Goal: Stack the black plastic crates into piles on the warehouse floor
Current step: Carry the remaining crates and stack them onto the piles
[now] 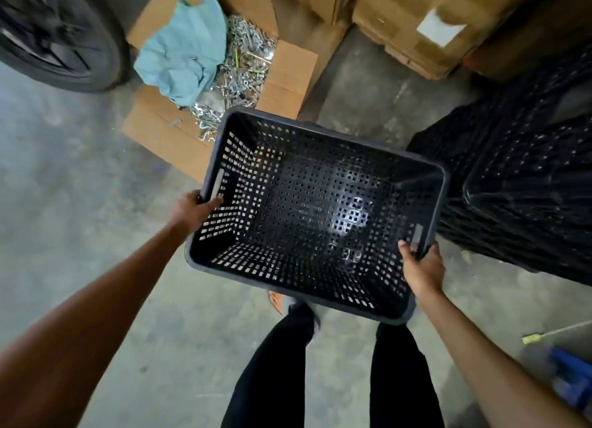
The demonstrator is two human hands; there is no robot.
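Note:
I carry an empty black perforated plastic crate (pixel 320 209) in front of my legs, above the concrete floor, tilted slightly. My left hand (pixel 195 208) grips its left rim by the handle slot, fingers curled over the edge. My right hand (pixel 423 269) grips the right rim near the other handle slot. To the right lies a pile of more black crates (pixel 525 184), some nested and lying at an angle; they are blurred.
An open cardboard box (pixel 205 75) with metal hardware and a pale blue cloth sits ahead on the left. A black tyre (pixel 61 33) is at the far left. Stacked cardboard boxes (pixel 410 20) stand behind. A blue object (pixel 570 376) lies at the lower right.

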